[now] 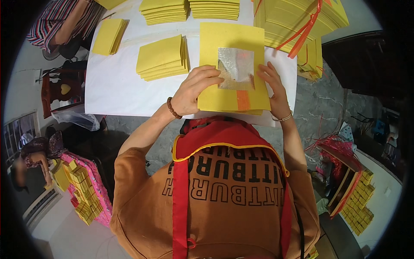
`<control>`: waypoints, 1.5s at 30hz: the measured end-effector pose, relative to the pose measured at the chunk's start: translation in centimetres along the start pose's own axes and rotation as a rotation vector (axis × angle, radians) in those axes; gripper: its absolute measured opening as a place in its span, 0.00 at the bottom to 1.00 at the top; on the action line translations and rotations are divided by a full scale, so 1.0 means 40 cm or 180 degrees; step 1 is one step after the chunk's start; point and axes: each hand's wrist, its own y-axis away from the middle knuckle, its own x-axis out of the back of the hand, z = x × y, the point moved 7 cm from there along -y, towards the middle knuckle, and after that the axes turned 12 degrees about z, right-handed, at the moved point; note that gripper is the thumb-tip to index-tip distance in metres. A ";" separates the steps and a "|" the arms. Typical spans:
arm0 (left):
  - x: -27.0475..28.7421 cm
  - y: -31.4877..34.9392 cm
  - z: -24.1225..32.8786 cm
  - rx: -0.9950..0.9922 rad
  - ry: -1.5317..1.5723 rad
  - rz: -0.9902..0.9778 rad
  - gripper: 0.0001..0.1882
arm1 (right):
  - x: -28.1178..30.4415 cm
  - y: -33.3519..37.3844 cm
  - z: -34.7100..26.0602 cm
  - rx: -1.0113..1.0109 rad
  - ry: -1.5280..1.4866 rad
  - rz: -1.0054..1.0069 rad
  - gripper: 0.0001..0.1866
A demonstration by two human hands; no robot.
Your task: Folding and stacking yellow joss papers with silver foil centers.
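A stack of yellow paper sheets (230,35) lies at the near edge of the white-covered table, with a silver foil square (237,62) and an orange strip (243,100) on its top sheet. My left hand (196,88) is at the stack's left edge, fingers bent over the top sheet and their tips at the foil; its thumb is hidden. Along the right edge, my right hand (274,84) has its fingers apart, the tips against the paper. Left of the stack sits a fanned pile of folded yellow paper (159,56).
More yellow piles (164,11) stand at the back of the table (112,93). A tall yellow bundle (289,23) with red ties stands at the back right. Another person's arm (71,23) is at the far left. Yellow bundles (84,190) rest on a pink surface at left.
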 end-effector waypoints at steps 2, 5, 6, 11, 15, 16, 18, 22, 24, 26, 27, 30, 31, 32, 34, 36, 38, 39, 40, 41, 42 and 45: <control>0.004 0.001 0.003 -0.0064 -0.0004 -0.0013 0.19 | -0.010 -0.005 -0.011 0.0286 0.0111 -0.0235 0.21; 0.023 -0.017 0.030 -0.0146 0.0047 -0.0016 0.17 | 0.004 -0.008 -0.037 0.0594 0.0108 -0.0315 0.14; 0.033 -0.016 0.041 -0.0143 0.0032 -0.0003 0.17 | 0.010 -0.008 -0.051 0.0611 0.0099 -0.0323 0.14; 0.039 -0.005 0.077 -0.0052 -0.0589 -0.0513 0.17 | -0.010 0.039 -0.081 0.0257 -0.0398 -0.0956 0.10; 0.028 0.000 0.058 -0.0041 -0.0504 -0.0634 0.16 | -0.011 0.043 -0.109 0.0368 -0.0320 -0.0988 0.11; 0.030 -0.004 0.054 -0.0040 -0.0496 -0.0640 0.16 | -0.011 0.043 -0.104 0.0359 -0.0319 -0.0987 0.11; 0.024 -0.004 0.064 -0.0329 -0.0306 -0.0887 0.15 | -0.020 0.051 -0.097 0.0486 -0.0044 -0.1101 0.14; 0.007 -0.018 0.060 -0.0392 -0.0150 -0.0989 0.14 | -0.037 0.036 -0.115 0.0762 0.0504 -0.1272 0.20; 0.008 -0.023 0.056 -0.0404 -0.0349 -0.0891 0.13 | -0.042 0.037 -0.117 0.0840 0.0665 -0.1523 0.24; 0.008 -0.026 0.050 -0.0415 -0.0322 -0.0868 0.13 | -0.032 0.023 -0.119 0.0903 0.0772 -0.1637 0.23; 0.009 -0.029 0.048 -0.0438 -0.0290 -0.0843 0.13 | -0.031 0.019 -0.120 0.0964 0.0891 -0.1746 0.22; 0.015 -0.045 0.033 -0.0196 -0.0054 -0.0681 0.13 | -0.026 -0.001 -0.118 0.0660 0.0585 -0.1728 0.20; 0.017 -0.054 0.031 -0.0202 -0.0053 -0.0679 0.13 | -0.029 -0.001 -0.108 0.0662 0.0591 -0.1725 0.20; 0.019 -0.063 0.013 0.0168 0.0039 -0.0722 0.14 | -0.027 -0.005 -0.076 0.0199 0.0250 -0.1518 0.18; 0.015 -0.070 -0.025 0.0832 0.0041 -0.0636 0.16 | -0.031 0.001 -0.043 -0.0254 -0.0080 -0.1303 0.16; 0.008 -0.088 -0.042 0.1389 0.0033 -0.0601 0.16 | -0.020 0.012 0.009 -0.1549 -0.0448 -0.0648 0.15; 0.003 -0.081 -0.079 0.2154 0.0172 -0.0547 0.18 | -0.033 0.006 0.012 -0.1949 -0.0697 -0.0639 0.15; -0.004 -0.083 -0.083 0.2148 0.0177 -0.0563 0.18 | -0.043 0.011 0.019 -0.2346 -0.0950 -0.0631 0.16; -0.005 -0.084 -0.090 0.2241 0.0308 -0.0396 0.18 | -0.052 0.008 0.015 -0.2358 -0.0950 -0.0616 0.16; -0.005 -0.087 -0.096 0.2333 0.0440 -0.0231 0.19 | -0.045 -0.005 0.010 -0.2249 -0.1049 -0.0222 0.16; -0.007 -0.091 -0.097 0.2330 0.0442 -0.0249 0.19 | -0.037 -0.017 0.005 -0.2131 -0.1145 0.0170 0.17; 0.000 -0.096 -0.107 0.2224 -0.0283 -0.0342 0.19 | -0.026 -0.038 -0.016 -0.2013 -0.1874 0.0906 0.21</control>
